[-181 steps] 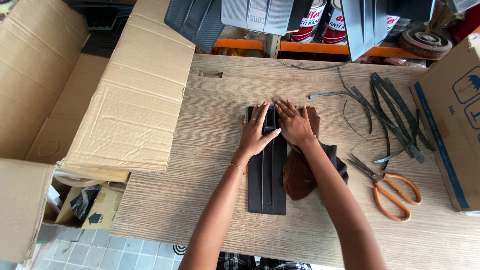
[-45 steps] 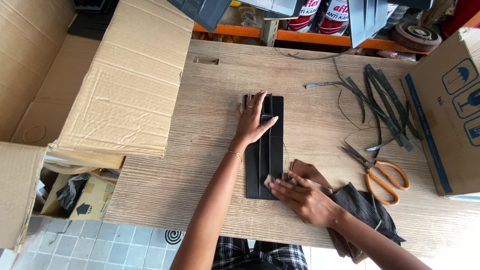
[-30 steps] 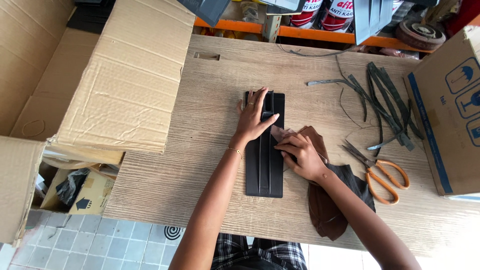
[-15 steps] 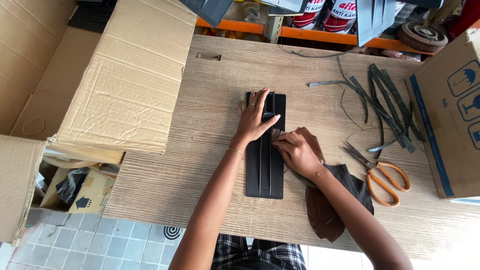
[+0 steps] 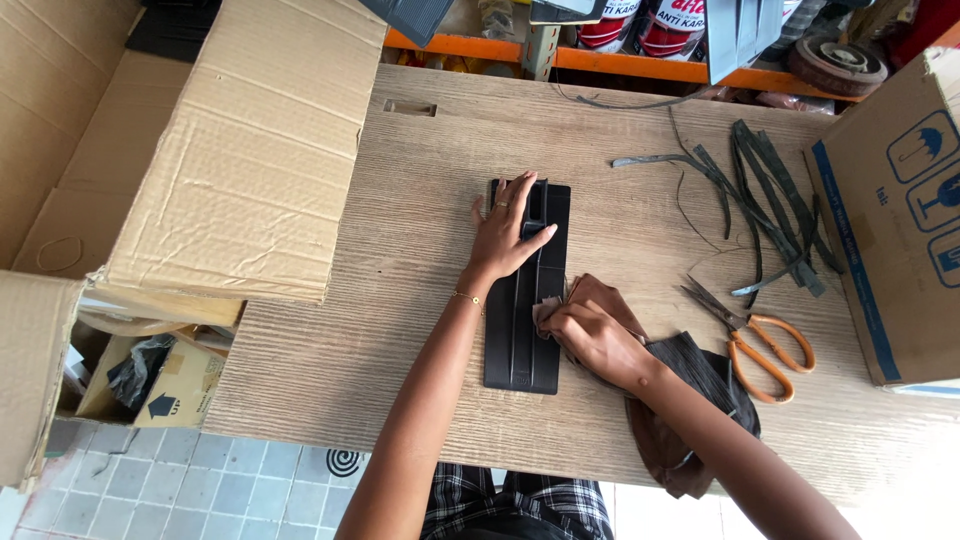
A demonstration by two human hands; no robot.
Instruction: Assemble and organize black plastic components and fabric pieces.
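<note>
Left hand (image 5: 508, 232) flat, fingers spread, pinning black ribbed plastic panel (image 5: 527, 320) at frame centre | right hand (image 5: 592, 338) clenched around brown cloth (image 5: 662, 440), pressed on panel's lower right edge

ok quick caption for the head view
Left hand steadies a black ribbed panel while the right hand rubs it with a brown cloth.

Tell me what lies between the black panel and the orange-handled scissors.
In the head view, the right hand with its brown cloth lies between the black panel and the scissors.
</note>
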